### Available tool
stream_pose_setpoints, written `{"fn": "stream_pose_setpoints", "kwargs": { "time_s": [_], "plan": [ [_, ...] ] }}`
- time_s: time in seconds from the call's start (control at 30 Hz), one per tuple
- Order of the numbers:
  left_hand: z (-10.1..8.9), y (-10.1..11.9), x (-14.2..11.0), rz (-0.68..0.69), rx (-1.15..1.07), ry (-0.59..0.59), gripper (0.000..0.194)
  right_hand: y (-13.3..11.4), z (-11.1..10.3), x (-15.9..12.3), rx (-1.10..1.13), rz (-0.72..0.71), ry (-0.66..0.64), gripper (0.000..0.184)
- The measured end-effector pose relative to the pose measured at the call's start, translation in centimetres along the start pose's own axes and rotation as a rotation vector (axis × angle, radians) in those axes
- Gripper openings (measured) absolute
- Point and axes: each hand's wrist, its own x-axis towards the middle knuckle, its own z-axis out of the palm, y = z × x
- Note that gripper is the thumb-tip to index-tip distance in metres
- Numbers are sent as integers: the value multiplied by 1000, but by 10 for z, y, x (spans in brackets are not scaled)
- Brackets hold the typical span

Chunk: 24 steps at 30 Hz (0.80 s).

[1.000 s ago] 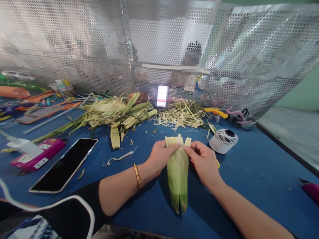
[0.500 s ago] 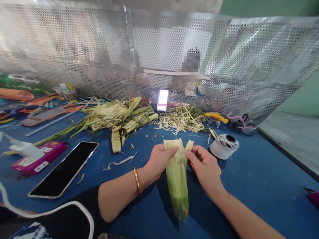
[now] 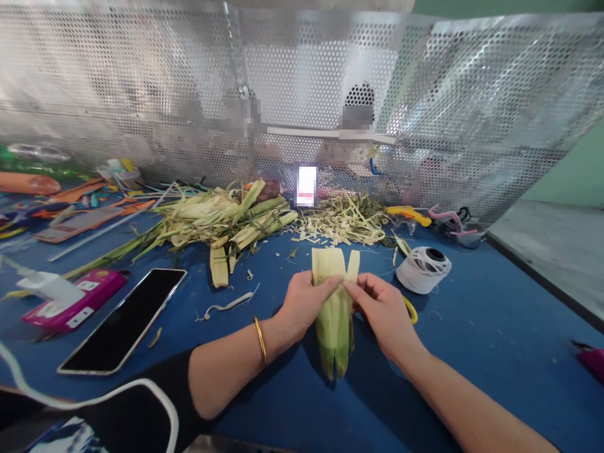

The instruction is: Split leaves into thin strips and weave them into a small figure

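Note:
A pale green corn husk (image 3: 331,333) hangs between my hands over the blue table, its greener, split tip pointing toward me. My left hand (image 3: 304,302) pinches the husk's broad upper part, thumb on top. With thumb and fingers closed, my right hand (image 3: 383,308) grips a narrow strip (image 3: 353,264) at the husk's right edge, which is split from the broad part at the top. Behind my right hand shows a yellow loop handle (image 3: 411,310), mostly hidden. A spool of white thread (image 3: 423,270) stands just beyond that hand.
A heap of husks (image 3: 212,217) and a pile of shreds (image 3: 349,220) lie at the back, before a perforated screen (image 3: 302,75). To the left are a phone (image 3: 125,321), a magenta power strip (image 3: 80,302) and a white cable (image 3: 155,393). A yellow-handled tool (image 3: 408,215) lies back right.
The husk's lower end has swung up and away from me, so it looks shorter. Its narrow strip now stands more upright, and my right hand has moved slightly left.

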Motion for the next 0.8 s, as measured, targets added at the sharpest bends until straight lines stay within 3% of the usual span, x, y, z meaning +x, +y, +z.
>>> {"fn": "stream_pose_setpoints", "kwargs": {
  "time_s": [0.3, 0.4, 0.6, 0.8],
  "plan": [
    [-2, 4, 3, 22, -34, 45, 16, -4, 0, -3, -68, -103, 125, 30],
    [-3, 5, 4, 52, -2, 68, 18, -7, 0, -3, -54, -79, 63, 27],
    [-7, 7, 9, 82, -21, 113, 23, -8, 3, -5, 49, 114, -112, 35],
    [-3, 2, 6, -24, -203, -52, 27, -4, 1, -3, 21, 14, -16, 28]
  ]
}}
